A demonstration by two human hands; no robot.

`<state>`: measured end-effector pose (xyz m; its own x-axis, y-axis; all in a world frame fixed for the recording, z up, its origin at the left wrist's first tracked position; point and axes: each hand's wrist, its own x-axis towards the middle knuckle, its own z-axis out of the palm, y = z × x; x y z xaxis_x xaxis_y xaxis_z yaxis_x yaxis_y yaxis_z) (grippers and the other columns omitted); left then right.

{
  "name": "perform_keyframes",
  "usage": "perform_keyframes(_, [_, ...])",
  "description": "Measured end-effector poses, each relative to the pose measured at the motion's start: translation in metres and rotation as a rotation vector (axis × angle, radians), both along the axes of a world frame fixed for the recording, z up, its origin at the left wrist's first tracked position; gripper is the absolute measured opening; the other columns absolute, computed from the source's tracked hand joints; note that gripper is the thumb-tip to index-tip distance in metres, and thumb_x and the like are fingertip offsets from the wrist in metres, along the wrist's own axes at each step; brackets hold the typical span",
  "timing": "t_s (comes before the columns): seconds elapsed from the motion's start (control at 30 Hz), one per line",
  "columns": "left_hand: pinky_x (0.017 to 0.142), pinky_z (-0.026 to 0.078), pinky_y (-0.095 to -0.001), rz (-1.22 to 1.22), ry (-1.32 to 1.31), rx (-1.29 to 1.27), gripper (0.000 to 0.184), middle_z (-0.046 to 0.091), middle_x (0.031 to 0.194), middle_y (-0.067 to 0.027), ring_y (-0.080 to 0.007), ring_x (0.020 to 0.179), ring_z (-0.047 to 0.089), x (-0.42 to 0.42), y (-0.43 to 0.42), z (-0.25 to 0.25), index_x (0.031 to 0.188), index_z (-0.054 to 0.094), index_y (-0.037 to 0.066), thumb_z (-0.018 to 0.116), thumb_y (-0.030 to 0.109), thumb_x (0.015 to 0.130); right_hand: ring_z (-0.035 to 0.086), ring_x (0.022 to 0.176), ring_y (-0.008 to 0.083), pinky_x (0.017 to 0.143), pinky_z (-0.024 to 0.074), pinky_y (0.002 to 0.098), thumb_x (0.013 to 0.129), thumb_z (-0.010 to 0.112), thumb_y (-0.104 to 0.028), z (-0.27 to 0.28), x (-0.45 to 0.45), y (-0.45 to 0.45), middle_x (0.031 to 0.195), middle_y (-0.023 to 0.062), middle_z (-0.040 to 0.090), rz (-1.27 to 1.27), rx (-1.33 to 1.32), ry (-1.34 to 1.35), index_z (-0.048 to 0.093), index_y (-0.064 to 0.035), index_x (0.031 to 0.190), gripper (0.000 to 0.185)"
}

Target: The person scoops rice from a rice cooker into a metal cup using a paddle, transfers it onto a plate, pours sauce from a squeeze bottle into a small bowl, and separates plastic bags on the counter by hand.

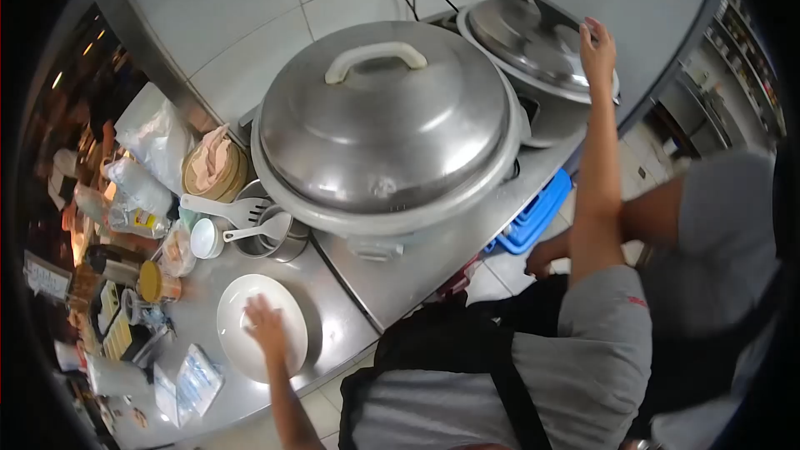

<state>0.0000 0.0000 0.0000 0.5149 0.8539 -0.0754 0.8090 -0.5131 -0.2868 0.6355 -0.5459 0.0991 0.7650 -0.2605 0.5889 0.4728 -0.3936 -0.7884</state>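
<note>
My left hand (265, 322) is over the white plate (237, 350) on the steel counter, its fingers spread and slightly blurred; nothing shows in it. Whether it touches the plate is unclear. My right hand (597, 46) is raised at the right edge of the smaller steel lid (525, 33), fingers a little curled and apart, holding nothing visible. Between the two hands stands the large cooker, covered by a domed steel lid (383, 125) with a pale handle.
Pots (292, 246) with white paddles (225, 207), a white cup (207, 238) and a bamboo steamer (212, 175) stand left of the large cooker. Jars and bags crowd the far left. A blue container (533, 217) is below the counter. Another person (708, 225) is close at the right.
</note>
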Motion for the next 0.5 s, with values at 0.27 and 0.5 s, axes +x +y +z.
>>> perform_keyframes(0.27, [0.097,0.013,-0.064,0.592,0.155,-0.194,0.064,0.012,0.143,-0.0187,-0.0378,0.131,0.009,0.058,-0.121,-0.028,0.138,0.012,0.007,0.032,0.042,0.089,0.058,0.091,0.0329,0.074,0.0462,0.0423,0.077,0.057,-0.044,0.089,0.143,-0.047,0.101,0.0128,0.06,-0.342,-1.264,0.11,0.045,-0.0193,0.121,0.052])
perform_keyframes(0.5, [0.106,0.015,-0.0319,0.092,-1.291,-1.318,0.051,0.027,0.138,-0.019,-0.03,0.131,0.018,0.092,-0.168,0.008,0.133,0.032,0.006,0.03,0.037,0.093,0.055,0.098,0.0316,0.078,0.0446,0.0422,0.079,0.055,-0.042,0.126,0.133,-0.048,0.106,0.0103,0.058,-0.393,-1.17,-0.025,0.047,-0.018,0.119,0.047])
